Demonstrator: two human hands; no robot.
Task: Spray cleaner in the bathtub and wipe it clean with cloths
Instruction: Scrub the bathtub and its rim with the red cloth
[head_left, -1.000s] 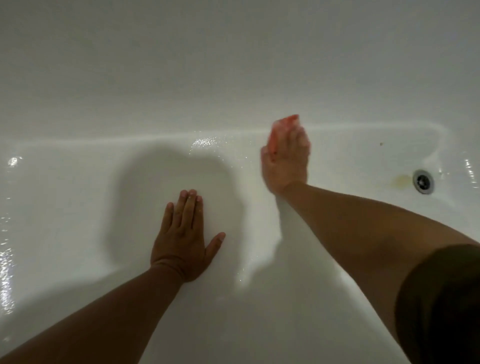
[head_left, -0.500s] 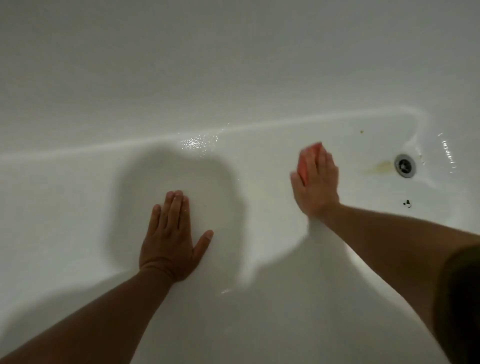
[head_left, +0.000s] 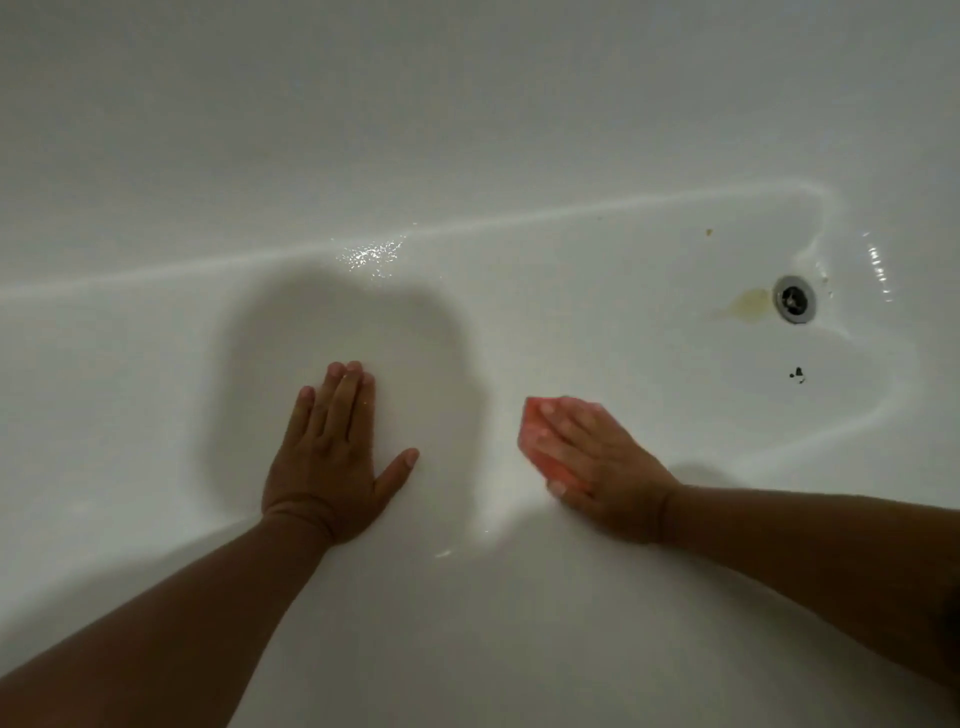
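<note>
Left hand: the left hand lies flat on the near slope of the bathtub, fingers straight, thumb spread, grasping nothing; it looks like a prop.
Left-hand risk: the enamel looks wet and glossy, so a leaning palm could skid and tip the person forward.
Wet patch: droplets glint far of the left hand, along the crease where floor meets far wall; cleaner left there could dry into streaks.
Cloth: the pink cloth is on the tub floor right of centre, pinned under the right hand.
Right hand: the right hand presses the cloth with flat, uncurled fingers, not clenched around it.
Right-hand risk: with no real grip, the cloth could slide out or bunch up mid-wipe.
Stain: a yellow stain touches the left side of the drain, well apart from the cloth; a light pass may miss it.
Specks: dark specks sit near of the drain; wiping could push them down it.
Tub contents: no standing water shows, only a wet film, the stain and specks; no plug visible.
</note>
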